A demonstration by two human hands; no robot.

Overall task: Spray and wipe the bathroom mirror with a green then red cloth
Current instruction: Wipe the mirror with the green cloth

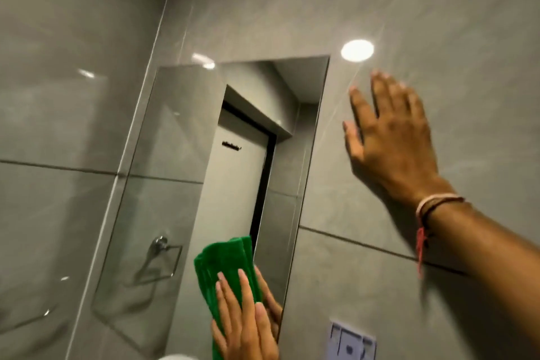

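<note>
The tall bathroom mirror (181, 155) is set into a grey tiled wall, seen from below at a slant. A green cloth (216, 263) lies flat against the mirror's lower right part. My left hand (245, 318) presses on the cloth with its fingers stretched over it, and those fingers are reflected in the glass beside it. My right hand (388, 137) rests flat on the wall tile to the right of the mirror with fingers spread, holding nothing. Threads and bands circle its wrist. No spray bottle or red cloth is in view.
A pale wall socket plate (352, 342) sits below and right of the mirror. The mirror reflects a door and a chrome towel ring (163, 257). A round light glare (357, 50) shines on the tile above. Something white (175, 356) shows at the bottom edge.
</note>
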